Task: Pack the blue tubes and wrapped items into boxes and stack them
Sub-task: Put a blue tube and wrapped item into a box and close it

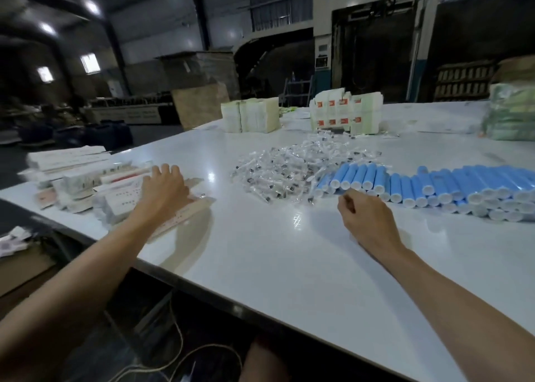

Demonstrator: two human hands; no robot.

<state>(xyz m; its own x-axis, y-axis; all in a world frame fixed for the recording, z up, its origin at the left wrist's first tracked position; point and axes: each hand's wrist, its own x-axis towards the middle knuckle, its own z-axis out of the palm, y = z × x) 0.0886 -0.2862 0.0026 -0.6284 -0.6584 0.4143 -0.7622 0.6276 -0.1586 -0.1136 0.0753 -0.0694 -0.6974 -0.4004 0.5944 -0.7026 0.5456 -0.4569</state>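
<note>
Several blue tubes [434, 186] with white caps lie stacked in a row on the right of the white table [260, 266]. A heap of small clear-wrapped items [292, 170] lies in the middle. My left hand [165, 187] rests on a pile of flat and packed boxes [115, 190] at the table's left edge, its fingers bent over a box top. My right hand [364, 216] hovers just in front of the nearest tubes with fingers loosely curled and nothing visible in it.
Bundles of flat cartons [250, 115] and red-marked cartons [346, 114] stand at the back of the table. A green wrapped bundle [511, 112] sits at the far right. A cardboard box [17, 263] is below the table's left edge. Cord hangs under the near edge.
</note>
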